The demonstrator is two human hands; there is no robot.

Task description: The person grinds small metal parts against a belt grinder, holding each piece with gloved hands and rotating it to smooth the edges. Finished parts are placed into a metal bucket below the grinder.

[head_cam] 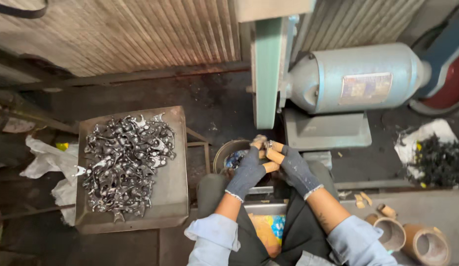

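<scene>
Down below the green belt guard (267, 74), the left hand (247, 172) and right hand (294, 167) meet, both in dark fingerless gloves with taped fingertips (275, 155). Together they pinch a small metal part (263, 143), mostly hidden by the fingers, so its shape is hard to make out. Just behind the left hand sits a round tin (228, 152), half covered. To the left, a steel tray (165, 197) holds a heap of shiny metal pieces (123, 160). At far right the grey motor (357, 74) is cut off. Near right, 2 cardboard tubes (409, 239) lie.
</scene>
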